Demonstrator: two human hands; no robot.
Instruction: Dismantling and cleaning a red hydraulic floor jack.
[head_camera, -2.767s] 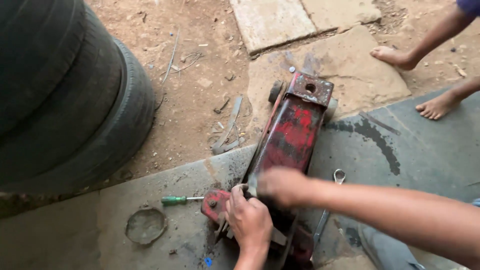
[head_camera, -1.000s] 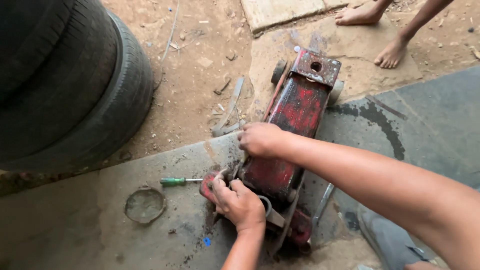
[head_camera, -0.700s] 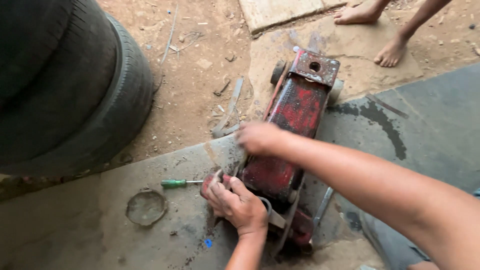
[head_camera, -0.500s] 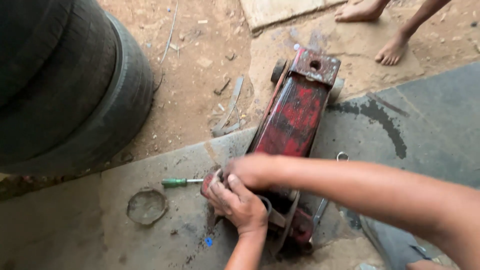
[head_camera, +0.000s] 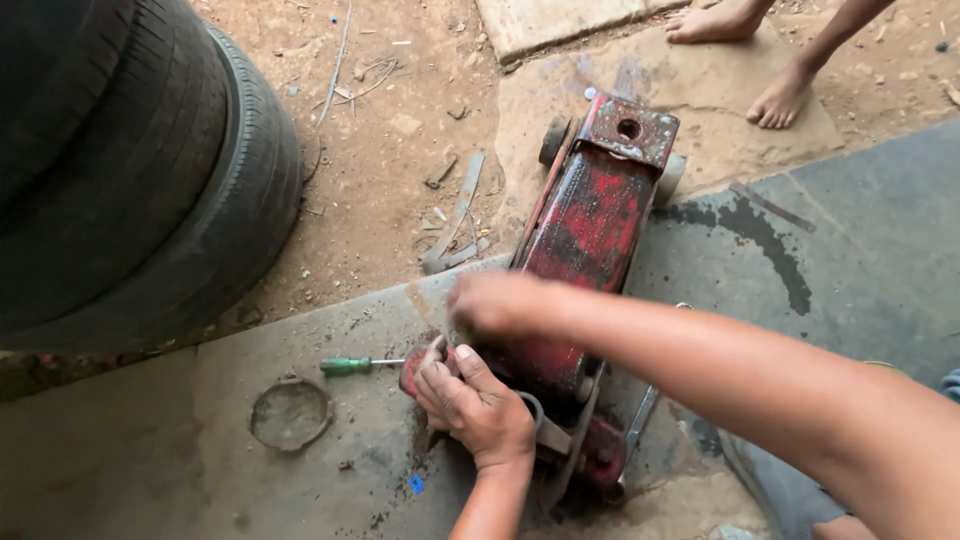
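While left hand (head_camera: 478, 410) grips the red floor jack (head_camera: 585, 235) rear, blurred right hand (head_camera: 495, 303) grip unclear; jack likely heavy, rigid, greasy—hold the frame.

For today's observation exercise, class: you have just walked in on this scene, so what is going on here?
A person crouches over a worn red floor jack lying on a concrete slab. The left hand grips the jack's near end by a small red wheel; the right hand, blurred, reaches across its side. A green-handled screwdriver lies beside them, a wrench on the far side. Stacked tyres stand at the left, and another person's bare feet show beyond.
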